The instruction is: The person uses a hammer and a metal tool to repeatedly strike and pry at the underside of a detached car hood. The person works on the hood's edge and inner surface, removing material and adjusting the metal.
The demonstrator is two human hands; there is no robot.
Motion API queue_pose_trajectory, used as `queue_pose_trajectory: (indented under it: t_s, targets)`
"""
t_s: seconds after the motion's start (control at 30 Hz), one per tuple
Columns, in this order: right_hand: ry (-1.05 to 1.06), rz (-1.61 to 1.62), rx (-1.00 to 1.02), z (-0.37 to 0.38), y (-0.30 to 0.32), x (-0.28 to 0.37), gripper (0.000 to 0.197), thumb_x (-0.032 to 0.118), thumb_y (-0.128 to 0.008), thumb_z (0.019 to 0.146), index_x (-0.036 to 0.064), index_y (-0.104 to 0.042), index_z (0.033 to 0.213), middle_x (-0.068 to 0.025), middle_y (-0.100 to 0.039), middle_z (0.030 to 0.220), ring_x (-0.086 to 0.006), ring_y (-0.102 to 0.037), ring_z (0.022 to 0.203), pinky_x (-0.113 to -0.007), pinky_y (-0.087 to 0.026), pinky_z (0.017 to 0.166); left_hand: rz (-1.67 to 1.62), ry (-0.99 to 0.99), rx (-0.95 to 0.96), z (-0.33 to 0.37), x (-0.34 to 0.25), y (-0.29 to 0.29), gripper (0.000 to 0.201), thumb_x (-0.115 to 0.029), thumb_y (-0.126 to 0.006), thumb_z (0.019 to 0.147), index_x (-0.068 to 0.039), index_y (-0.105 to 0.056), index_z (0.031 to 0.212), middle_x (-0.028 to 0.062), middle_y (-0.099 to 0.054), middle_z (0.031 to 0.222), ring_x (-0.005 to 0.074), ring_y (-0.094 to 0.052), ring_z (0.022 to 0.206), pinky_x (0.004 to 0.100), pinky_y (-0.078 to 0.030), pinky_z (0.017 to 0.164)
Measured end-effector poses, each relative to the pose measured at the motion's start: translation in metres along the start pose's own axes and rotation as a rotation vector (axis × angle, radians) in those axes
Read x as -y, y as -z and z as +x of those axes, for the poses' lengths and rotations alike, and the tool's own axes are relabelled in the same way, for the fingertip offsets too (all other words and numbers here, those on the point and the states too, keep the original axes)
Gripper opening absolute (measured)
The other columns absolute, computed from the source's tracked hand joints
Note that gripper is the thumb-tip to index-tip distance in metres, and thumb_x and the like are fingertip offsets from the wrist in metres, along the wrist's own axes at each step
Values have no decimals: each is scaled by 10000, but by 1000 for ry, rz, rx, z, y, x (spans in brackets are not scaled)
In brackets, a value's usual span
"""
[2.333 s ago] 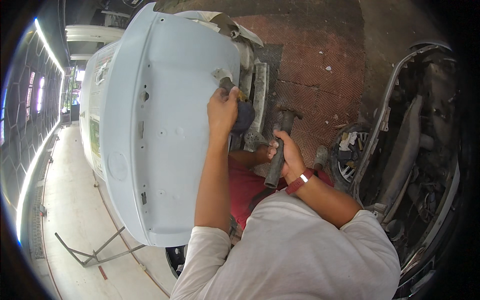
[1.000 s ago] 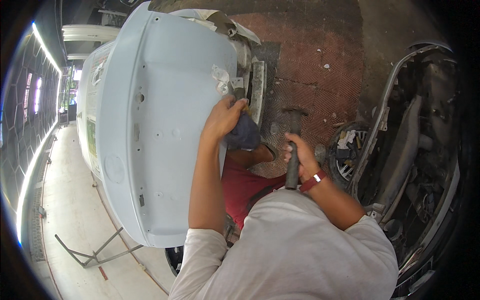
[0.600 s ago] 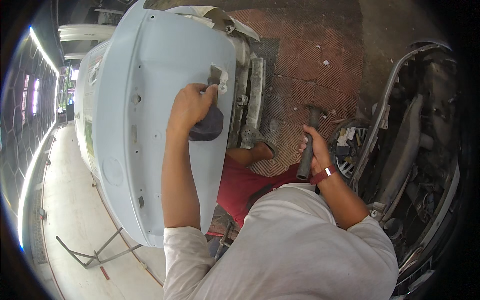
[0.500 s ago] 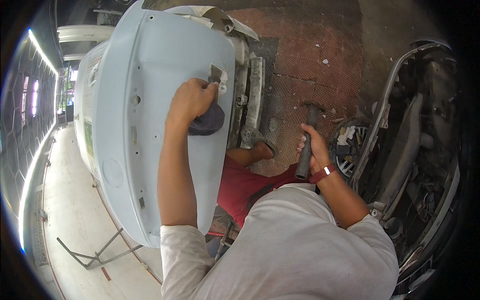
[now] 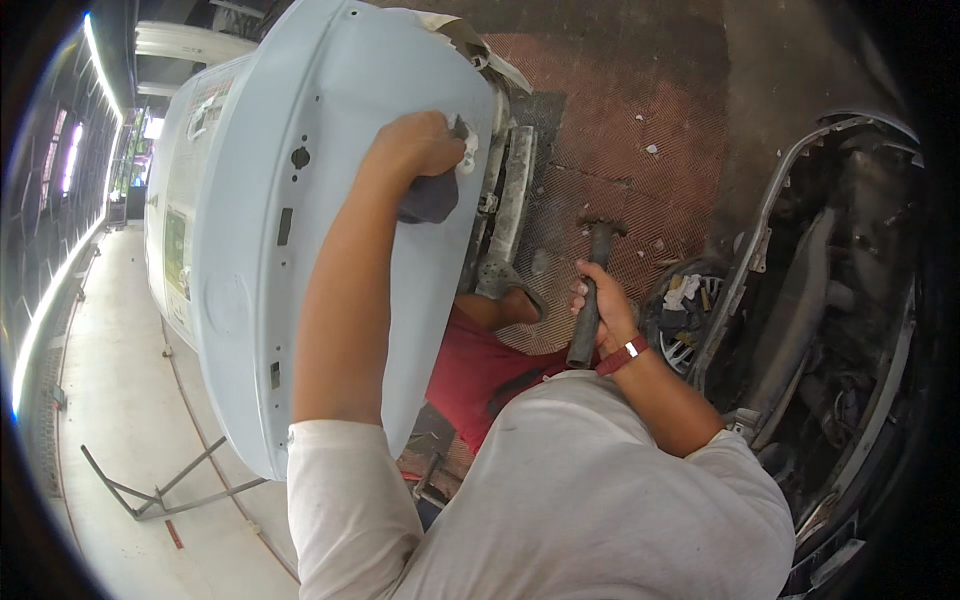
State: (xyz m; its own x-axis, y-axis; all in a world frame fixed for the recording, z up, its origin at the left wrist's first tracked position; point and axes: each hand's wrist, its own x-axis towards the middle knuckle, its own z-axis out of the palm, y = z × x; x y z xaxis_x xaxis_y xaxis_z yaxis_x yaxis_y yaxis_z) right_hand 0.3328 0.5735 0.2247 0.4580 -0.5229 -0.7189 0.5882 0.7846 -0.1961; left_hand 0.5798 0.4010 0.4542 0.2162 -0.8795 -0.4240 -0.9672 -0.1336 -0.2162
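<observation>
A pale blue-grey car panel with several cut-outs stands at my left. My left hand is closed at its surface, beside a small white patch. A dark, rounded, soft-looking thing hangs below the closed fingers; the hand hides its upper part, and its kind is unclear. In front of my body, above the floor, my right hand is wrapped round the thick handle of a dark hammer. The hammer's head points away from me and its butt end toward my lap.
Opened car bodywork with a metal rim lies at my right. Near it is a wheel with small items on it. A metal stand is on the pale floor at left. Red mats cover the floor ahead.
My left hand has moved a little farther along the panel, closer to level with the white patch. My right hand keeps its hold on the hammer. The whole view has shifted slightly.
</observation>
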Motion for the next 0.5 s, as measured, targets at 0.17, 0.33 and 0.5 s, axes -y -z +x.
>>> queue_pose_trajectory:
  t_s: [0.17,0.33,0.5]
  targets:
    - [-1,-53,1,-17,4,-11,271,288,-734,988,148,-502,990,-2,-553,667,-155,-554,530,-321,-489,482,211,-180,-64,-8,-27,2,438,-398,-661,934,-2,-793,1065,279,-755,1096,440,-729,1072,507,-572,926]
    - [-16,-22,-12,-25,30,-16,258,279,-732,982,150,-509,980,-9,-549,676,-153,-541,542,-326,-477,485,-39,-147,-144,-45,-10,-29,494,-475,-658,971,-4,-790,1044,275,-761,1038,456,-726,1022,514,-569,924]
    - [15,8,-169,-15,64,-17,264,263,-731,980,141,-496,987,-10,-548,690,-157,-540,535,-328,-474,482,-219,45,-108,-60,2,-50,532,-477,-611,993,24,-771,1072,284,-758,1035,469,-718,1045,522,-562,941]
